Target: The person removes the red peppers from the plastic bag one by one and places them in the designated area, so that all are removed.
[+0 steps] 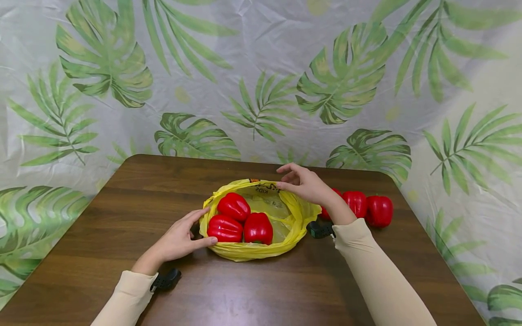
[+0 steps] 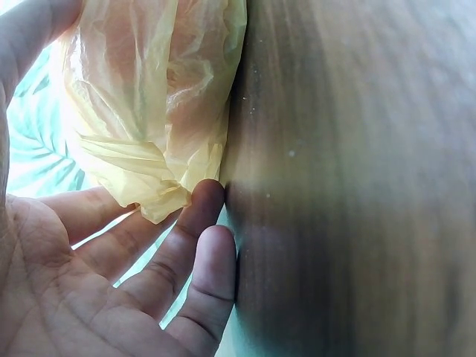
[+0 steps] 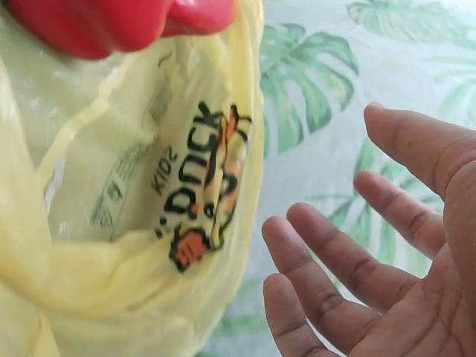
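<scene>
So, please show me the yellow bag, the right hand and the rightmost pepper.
Yellow bag [image 1: 253, 252], head view: front rim.
Right hand [image 1: 308, 185], head view: back of hand.
Rightmost pepper [image 1: 379, 211], head view: its visible middle.

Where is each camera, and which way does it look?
Head: worn on the head, looking forward and down at the yellow bag, red peppers and table; the left hand, right hand and sleeves show.
Left wrist: worn there, looking at the bag's outside; the left palm and fingers show.
Right wrist: worn there, looking into the open bag and at the leafy cloth; the right palm and fingers show.
Shared: head and right wrist both show the bag's lettering.
</scene>
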Motion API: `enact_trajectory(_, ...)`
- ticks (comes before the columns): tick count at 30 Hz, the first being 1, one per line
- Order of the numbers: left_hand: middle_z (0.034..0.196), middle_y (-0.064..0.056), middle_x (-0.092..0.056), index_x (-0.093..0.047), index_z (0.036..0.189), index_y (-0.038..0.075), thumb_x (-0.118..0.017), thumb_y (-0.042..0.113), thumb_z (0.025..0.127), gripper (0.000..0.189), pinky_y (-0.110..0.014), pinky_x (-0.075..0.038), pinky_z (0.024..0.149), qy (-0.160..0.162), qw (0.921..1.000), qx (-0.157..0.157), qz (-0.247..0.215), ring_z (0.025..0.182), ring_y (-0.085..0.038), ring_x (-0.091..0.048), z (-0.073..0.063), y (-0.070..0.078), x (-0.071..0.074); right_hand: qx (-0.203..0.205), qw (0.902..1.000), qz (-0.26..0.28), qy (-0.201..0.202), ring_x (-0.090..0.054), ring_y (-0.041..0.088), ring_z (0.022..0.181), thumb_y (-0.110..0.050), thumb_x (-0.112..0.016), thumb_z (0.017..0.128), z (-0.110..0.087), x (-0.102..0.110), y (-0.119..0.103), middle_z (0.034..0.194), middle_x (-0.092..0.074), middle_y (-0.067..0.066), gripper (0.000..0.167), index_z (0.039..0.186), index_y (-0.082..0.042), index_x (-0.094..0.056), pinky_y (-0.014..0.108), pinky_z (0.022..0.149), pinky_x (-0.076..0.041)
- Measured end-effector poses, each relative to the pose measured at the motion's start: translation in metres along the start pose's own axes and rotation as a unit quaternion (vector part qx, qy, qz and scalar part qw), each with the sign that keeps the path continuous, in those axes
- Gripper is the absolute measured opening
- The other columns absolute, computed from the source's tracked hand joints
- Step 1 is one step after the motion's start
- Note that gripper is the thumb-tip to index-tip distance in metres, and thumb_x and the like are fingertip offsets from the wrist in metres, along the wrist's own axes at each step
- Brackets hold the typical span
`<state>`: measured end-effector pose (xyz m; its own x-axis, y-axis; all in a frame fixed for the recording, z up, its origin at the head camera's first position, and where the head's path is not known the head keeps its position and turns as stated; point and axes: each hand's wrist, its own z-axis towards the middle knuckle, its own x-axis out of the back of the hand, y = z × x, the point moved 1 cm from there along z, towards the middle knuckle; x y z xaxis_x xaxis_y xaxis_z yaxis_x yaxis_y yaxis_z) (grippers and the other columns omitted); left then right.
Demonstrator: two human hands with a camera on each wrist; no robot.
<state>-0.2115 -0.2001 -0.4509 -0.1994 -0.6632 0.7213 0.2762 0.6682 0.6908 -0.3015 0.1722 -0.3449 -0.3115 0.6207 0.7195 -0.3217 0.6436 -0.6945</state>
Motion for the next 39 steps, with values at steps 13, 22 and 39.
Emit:
enact_trajectory(13,0.16,-0.021,-0.052,-0.045,0.163,0.008,-0.083,0.051,0.089,0.094,-0.031,-0.057,0.081,0.004,1.0,-0.003,0.002,0.123,-0.032,-0.06,-0.001,-0.001,-0.002,0.025,0.9977,0.018,-0.06,-0.066,0.036,0.128,-0.034,-0.07,0.106,0.021,-0.034,-0.021,0.141,-0.067,0.016,0.048,0.147,-0.011,-0.058,0.05,0.105,-0.058)
enact_trajectory(22,0.161,-0.02,-0.05,-0.043,0.163,0.009,-0.082,0.053,0.089,0.094,-0.032,-0.058,0.084,-0.003,1.0,0.007,-0.001,0.129,-0.035,-0.059,0.0,-0.002,-0.002,0.031,0.9952,0.037,-0.085,-0.065,0.036,0.131,-0.028,-0.071,0.104,0.035,-0.051,-0.03,0.145,-0.065,0.021,0.049,0.147,-0.008,-0.059,0.048,0.104,-0.059)
enact_trajectory(39,0.164,-0.02,-0.048,-0.042,0.165,0.01,-0.081,0.054,0.09,0.095,-0.034,-0.058,0.087,-0.008,0.9999,0.012,-0.001,0.134,-0.037,-0.056,0.001,-0.001,-0.001,0.03,0.9907,0.024,-0.13,-0.062,0.035,0.136,-0.026,-0.072,0.104,0.052,-0.076,-0.045,0.151,-0.062,0.017,0.047,0.148,-0.013,-0.061,0.044,0.105,-0.059)
